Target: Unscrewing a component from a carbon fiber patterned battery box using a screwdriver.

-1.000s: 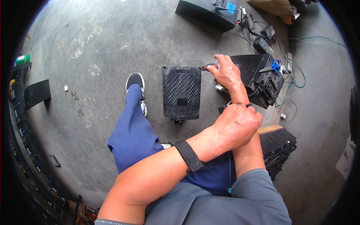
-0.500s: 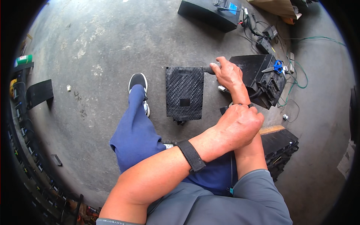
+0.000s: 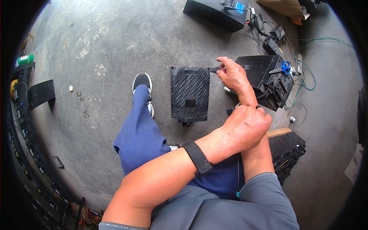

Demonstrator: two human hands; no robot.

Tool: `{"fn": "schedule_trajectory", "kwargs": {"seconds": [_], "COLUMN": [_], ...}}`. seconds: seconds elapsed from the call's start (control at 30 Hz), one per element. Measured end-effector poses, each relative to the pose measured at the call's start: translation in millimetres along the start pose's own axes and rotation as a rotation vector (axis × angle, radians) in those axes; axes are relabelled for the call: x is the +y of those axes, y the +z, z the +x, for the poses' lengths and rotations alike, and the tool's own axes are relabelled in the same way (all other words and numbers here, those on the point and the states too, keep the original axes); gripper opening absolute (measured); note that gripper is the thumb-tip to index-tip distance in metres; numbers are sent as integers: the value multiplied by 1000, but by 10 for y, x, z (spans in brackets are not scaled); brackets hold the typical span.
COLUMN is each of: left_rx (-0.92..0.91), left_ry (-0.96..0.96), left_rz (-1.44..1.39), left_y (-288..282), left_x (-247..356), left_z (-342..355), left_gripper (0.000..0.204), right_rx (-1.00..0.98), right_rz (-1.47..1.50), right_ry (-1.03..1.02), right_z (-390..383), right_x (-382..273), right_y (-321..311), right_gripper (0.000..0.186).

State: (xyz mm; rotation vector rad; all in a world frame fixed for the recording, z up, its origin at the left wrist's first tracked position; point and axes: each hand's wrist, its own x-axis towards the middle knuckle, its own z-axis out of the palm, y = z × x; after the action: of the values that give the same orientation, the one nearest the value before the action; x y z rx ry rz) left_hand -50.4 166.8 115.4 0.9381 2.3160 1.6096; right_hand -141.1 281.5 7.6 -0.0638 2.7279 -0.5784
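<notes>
My left hand [image 3: 247, 126], from the lower left, is closed at a dark band [image 3: 259, 108] on my right wrist, its fingertips mostly hidden. My right hand [image 3: 232, 76] reaches above it with fingers loosely bent and apart. Just behind its thumb is a dark and red handled tool [image 3: 215, 69], partly hidden, beside the top right corner of a black, ribbed rectangular casing [image 3: 190, 86] on the concrete floor. Right of that hand, blue-handled scissors [image 3: 285, 68] lie on a black angular housing [image 3: 258, 65]. A wide black strap circles my left wrist.
A black box [image 3: 214, 15] stands at the top, with cables and black adapters [image 3: 271, 46] beside it. A stack of black cases [image 3: 287, 147] is at lower right. A dark rack [image 3: 27, 149] lines the left rim, near a curved black panel [image 3: 40, 94]. My left foot is left of the casing.
The whole view has shifted slightly, putting the floor items a little further right. My left hand stays at my right wrist; my right hand's fingers have moved slightly.
</notes>
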Motion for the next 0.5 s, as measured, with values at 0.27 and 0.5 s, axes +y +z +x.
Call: {"fn": "schedule_trajectory", "kwargs": {"seconds": [0.27, 0.5], "left_rx": [13, 16], "left_ry": [10, 4], "left_rz": [11, 2], "left_y": [3, 19], "left_x": [-9, -13], "left_z": [-7, -15], "left_gripper": [12, 11], "right_rx": [36, -2], "right_rz": [26, -69], "right_ry": [-71, 80], "right_z": [-30, -30], "right_x": [30, -80], "right_y": [40, -14], "right_gripper": [44, 40]}}
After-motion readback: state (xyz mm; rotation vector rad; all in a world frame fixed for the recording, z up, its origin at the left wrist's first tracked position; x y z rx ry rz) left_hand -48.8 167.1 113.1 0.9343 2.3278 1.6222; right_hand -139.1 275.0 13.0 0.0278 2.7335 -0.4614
